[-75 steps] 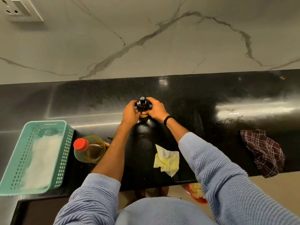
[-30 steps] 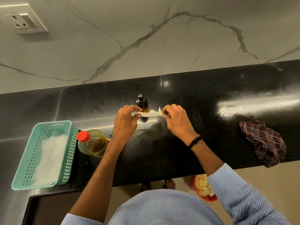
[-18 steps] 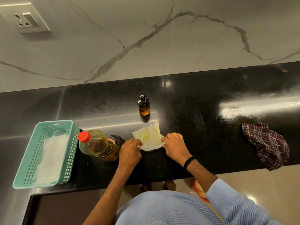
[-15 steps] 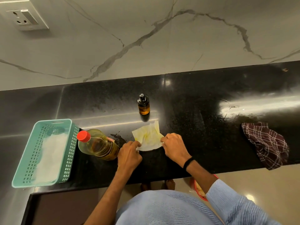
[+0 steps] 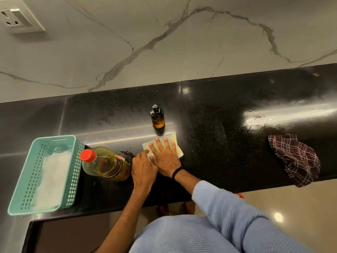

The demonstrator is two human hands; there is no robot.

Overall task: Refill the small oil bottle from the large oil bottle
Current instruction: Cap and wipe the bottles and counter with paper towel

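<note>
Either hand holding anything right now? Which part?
The right hand holds nothing: it presses flat on the pale yellow paper napkin. The left hand meets the napkin's near-left edge; whether it pinches cannot be told.

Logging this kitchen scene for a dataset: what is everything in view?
counter: one, glossy black, across the middle
wall: one, grey-veined marble, behind the counter
socket: one, white, wall's top left
basket: one, teal, counter's left end
small oil bottle: one, amber, black pump top, middle of the counter
large oil bottle: one, clear, yellow oil, red cap, beside the basket
paper: one, pale yellow, on the counter near the small oil bottle
cloth: one, maroon checked, counter's right front edge
right hand: one, flat on the paper, black wristband
left hand: one, fingertips at the paper's left edge
</note>
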